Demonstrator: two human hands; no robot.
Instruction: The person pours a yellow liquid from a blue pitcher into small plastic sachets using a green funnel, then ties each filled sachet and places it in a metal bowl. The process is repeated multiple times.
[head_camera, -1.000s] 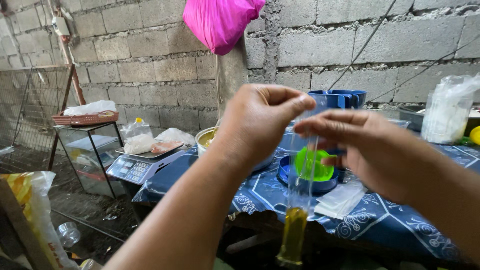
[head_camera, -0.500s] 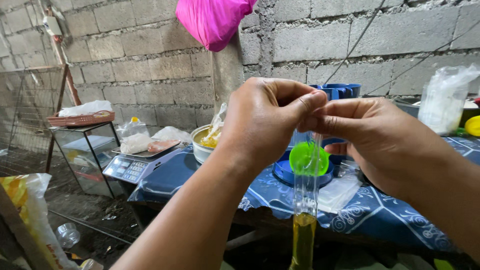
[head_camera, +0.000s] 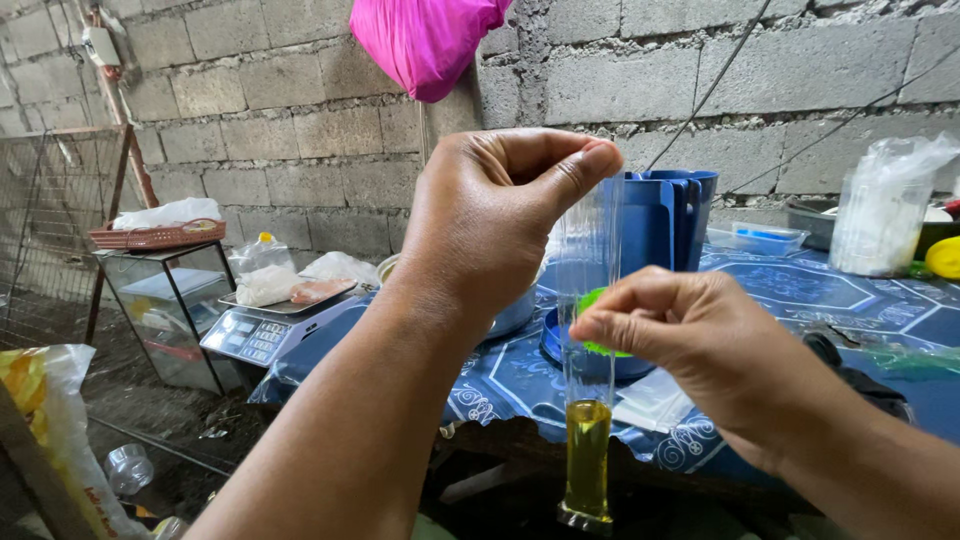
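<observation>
A digital scale (head_camera: 268, 335) sits left of the blue pitcher (head_camera: 672, 222); a pink bag (head_camera: 425, 42) hangs above it, a blue-patterned tablecloth (head_camera: 800, 300) beneath.

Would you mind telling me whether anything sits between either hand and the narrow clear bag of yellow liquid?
Nothing visible does. The left hand pinches the top of the clear bag, and the right hand grips it lower down, above the yellow liquid.

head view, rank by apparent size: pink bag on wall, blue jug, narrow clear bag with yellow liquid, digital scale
1. Pink plastic bag, cropped by the frame.
2. Blue plastic jug.
3. Narrow clear plastic bag of yellow liquid: nearer the camera, so unsure against the jug.
4. Grey digital scale.
</observation>
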